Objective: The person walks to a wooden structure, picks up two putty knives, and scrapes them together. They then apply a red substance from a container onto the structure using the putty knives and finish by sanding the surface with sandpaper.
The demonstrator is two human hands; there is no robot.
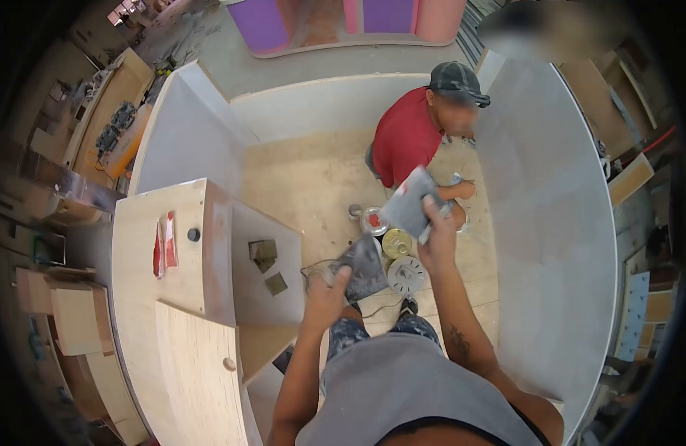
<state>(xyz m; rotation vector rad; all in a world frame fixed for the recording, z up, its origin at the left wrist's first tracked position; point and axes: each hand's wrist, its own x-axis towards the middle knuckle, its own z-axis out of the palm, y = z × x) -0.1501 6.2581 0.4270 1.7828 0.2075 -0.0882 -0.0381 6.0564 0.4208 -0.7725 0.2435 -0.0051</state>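
My left hand (pixel 326 301) grips a dark, smeared flat putty scraper (pixel 365 269), thumb pressed on its face. My right hand (pixel 439 241) is closed on a second, lighter grey scraper (pixel 411 207), held higher and tilted. The two blades are apart, with a gap between them. Below them on the floor stand an open tin with something red in it (pixel 373 221), a yellowish tin (pixel 396 243) and a pale round disc with slots (pixel 407 276). A cable lies near my feet.
A co-worker in a red shirt (pixel 406 137) crouches ahead, right. Grey-white panels (pixel 551 215) wall the wooden floor. At left, a wooden cabinet (pixel 146 238) bears red-and-white packets (pixel 164 245) and a black cap (pixel 193 235); small greenish pads (pixel 263 253) lie inside it.
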